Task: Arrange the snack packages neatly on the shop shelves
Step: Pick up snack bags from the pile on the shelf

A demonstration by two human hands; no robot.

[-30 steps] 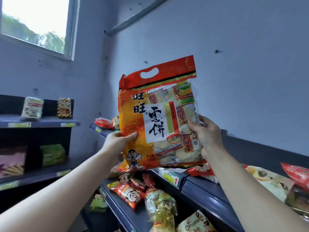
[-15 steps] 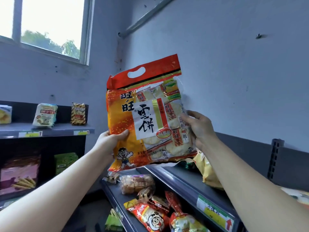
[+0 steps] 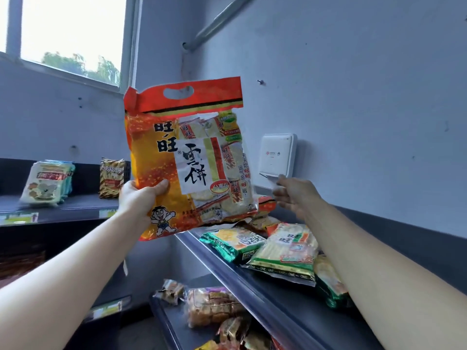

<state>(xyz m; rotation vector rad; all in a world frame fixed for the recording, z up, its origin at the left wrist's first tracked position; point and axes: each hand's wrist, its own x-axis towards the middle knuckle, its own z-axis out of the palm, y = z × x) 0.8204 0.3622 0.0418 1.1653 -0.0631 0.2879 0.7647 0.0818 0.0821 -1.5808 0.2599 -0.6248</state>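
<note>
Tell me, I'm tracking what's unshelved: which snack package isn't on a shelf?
The large orange rice-cracker bag, held up by the left hand; the other packages all rest on the shelves.

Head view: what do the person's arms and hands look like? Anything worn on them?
The left forearm and right forearm are bare to the frame edge; no sleeves show. The left hand has no glove, watch or bracelet. The right hand has none either, but it is motion-blurred, so a ring cannot be ruled out.

pale grey walls (image 3: 353,72), bright window (image 3: 70,29) upper left, metal pipe (image 3: 217,21) above, white box (image 3: 276,154) mounted lower.
</note>
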